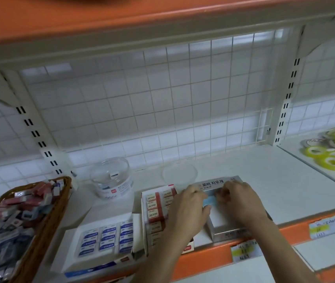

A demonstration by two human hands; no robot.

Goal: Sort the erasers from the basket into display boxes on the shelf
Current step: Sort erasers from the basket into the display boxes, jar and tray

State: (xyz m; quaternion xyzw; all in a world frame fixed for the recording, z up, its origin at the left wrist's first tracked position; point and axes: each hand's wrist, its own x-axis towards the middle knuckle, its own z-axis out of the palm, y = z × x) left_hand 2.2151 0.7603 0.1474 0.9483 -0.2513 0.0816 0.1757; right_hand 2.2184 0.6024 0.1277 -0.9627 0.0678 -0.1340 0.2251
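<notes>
**Sorting in progress: a pale blue eraser goes into the silver display box**

Both hands meet over the silver display box [223, 223], which stands at the front edge of the shelf [264, 170] with its lettered flap raised behind. The left hand [187, 209] holds a pale blue eraser [209, 201], with the thumb above and the fingers curled beneath. The right hand [240, 201] bends its fingers onto the eraser's other end and appears to pinch it. The eraser hangs just above the box's rear part and is not yet seated. The box's interior is largely hidden by the hands, so its fill cannot be judged.

To the left, the red display box [158, 203] shows stacked red-banded erasers. Next to it, the blue display box [101, 240] holds rows of blue-labelled ones with gaps remaining. The wicker basket [60, 201] at far left is heaped with mixed erasers [5, 221], red, blue and grey. The task therefore appears to be at an early to middle stage. Some sorting is done, but most of the stock is still unsorted.

A clear plastic jar [111, 182] stands behind the boxes. Tape rolls [334, 152] lie on the next bay.
</notes>
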